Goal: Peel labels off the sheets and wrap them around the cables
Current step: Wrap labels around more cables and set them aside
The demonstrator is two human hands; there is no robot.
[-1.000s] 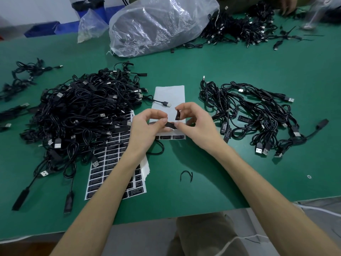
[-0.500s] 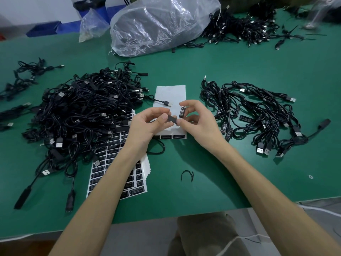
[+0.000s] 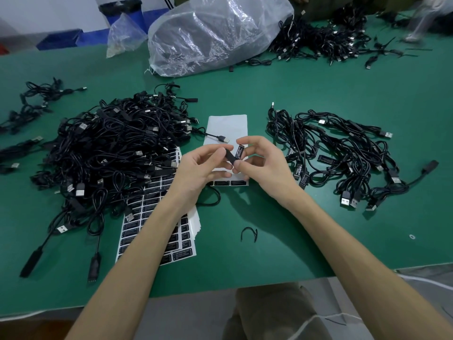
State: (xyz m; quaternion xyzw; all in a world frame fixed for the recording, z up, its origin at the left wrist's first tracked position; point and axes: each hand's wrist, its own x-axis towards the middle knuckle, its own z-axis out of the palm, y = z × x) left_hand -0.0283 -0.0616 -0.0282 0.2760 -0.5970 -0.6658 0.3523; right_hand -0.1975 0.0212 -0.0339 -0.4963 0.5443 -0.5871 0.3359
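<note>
- We find the left hand [image 3: 198, 168] pinching a black cable section [image 3: 229, 157] between thumb and forefinger. It is raised over the nearly spent label sheet [image 3: 226, 128] on the bench [image 3: 318, 94].
- The right hand [image 3: 266, 165] pinches the label [image 3: 239, 153], with its thumb at the section's near end.
- The label stands just right of the section. Its long axis points away from us and crosses the section's slant, and its lower end appears to touch the section.
- In our judgement the right hand is nearer the free flap and should fold it round; a skewed wrap is the risk.
- The unlabelled cable pile [image 3: 110, 148] lies to the left and the labelled cables [image 3: 343, 148] to the right.
</note>
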